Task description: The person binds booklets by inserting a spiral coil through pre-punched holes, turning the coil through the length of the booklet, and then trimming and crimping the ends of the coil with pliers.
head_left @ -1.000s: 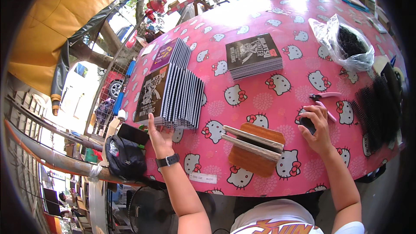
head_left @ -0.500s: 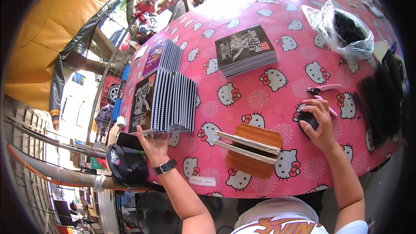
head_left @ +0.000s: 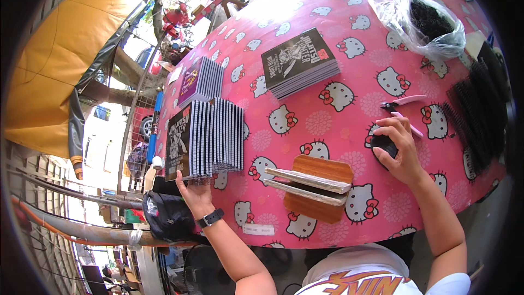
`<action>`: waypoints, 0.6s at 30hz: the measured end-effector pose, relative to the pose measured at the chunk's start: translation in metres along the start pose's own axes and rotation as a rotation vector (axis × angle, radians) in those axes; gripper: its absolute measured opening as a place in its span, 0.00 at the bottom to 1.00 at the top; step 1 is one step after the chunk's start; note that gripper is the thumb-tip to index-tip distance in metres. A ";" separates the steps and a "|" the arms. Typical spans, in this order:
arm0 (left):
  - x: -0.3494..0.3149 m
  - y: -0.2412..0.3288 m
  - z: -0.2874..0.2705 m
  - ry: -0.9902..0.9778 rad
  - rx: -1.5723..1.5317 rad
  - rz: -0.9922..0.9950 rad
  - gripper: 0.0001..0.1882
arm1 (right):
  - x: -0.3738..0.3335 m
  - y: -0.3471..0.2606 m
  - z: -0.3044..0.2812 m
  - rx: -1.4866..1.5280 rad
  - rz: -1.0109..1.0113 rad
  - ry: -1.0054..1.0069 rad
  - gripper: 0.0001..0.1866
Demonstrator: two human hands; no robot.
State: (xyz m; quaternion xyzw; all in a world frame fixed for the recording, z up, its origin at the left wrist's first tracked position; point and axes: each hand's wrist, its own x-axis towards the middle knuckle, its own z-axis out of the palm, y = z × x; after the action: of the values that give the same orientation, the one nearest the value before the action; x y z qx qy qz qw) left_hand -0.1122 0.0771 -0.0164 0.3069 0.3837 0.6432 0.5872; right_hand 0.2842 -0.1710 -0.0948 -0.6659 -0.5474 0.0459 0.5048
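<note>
A tight row of black-covered spiral notebooks [head_left: 218, 136] stands on the left of the pink table, one cover facing outward. My left hand [head_left: 195, 192] holds the row's near end. Its thumb lies against the cover side; the other fingers are mostly hidden by the notebooks. My right hand [head_left: 401, 146] curls over a round black object [head_left: 383, 151] on the table, its kind unclear. Just beyond that hand lie pink-handled cutting pliers [head_left: 403, 104]. Between my hands sits a brown wooden stand [head_left: 322, 166] with two upright pale-edged boards.
Purple-covered notebooks [head_left: 204, 81] stand behind the held row. Another black notebook stack [head_left: 300, 63] lies farther back. A clear plastic bag [head_left: 423, 22] with black coils is far right, above long black coil bundles [head_left: 477, 123]. A black bag [head_left: 166, 216] hangs by the left table edge.
The view has shifted slightly. My left hand and the near end of its notebook row have come a little toward me. My right hand remains over the round black object.
</note>
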 end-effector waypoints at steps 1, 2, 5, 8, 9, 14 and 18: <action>0.000 0.002 -0.001 -0.001 0.012 -0.023 0.36 | 0.000 0.000 0.001 -0.009 -0.010 -0.005 0.16; -0.001 0.004 -0.002 0.002 0.017 -0.020 0.36 | -0.001 0.000 0.001 -0.003 -0.009 -0.006 0.16; -0.004 0.013 0.001 -0.094 -0.054 -0.212 0.41 | -0.001 0.000 -0.001 -0.023 -0.018 -0.003 0.16; 0.009 0.013 -0.007 0.035 -0.056 -0.004 0.40 | -0.002 -0.002 0.000 0.019 0.009 0.003 0.16; 0.016 0.011 -0.008 0.061 -0.040 0.091 0.39 | -0.002 -0.002 0.000 0.016 0.008 0.012 0.16; 0.065 0.010 -0.043 0.346 0.249 0.582 0.43 | -0.002 -0.005 0.002 0.036 0.008 0.008 0.15; 0.073 -0.005 -0.026 -0.031 0.043 0.382 0.44 | -0.001 0.000 0.000 -0.015 0.015 0.011 0.15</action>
State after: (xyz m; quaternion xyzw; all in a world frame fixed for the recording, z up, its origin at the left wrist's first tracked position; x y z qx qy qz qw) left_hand -0.1405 0.1460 -0.0382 0.3966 0.3227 0.7300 0.4536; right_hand 0.2833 -0.1721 -0.0953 -0.6739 -0.5399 0.0419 0.5025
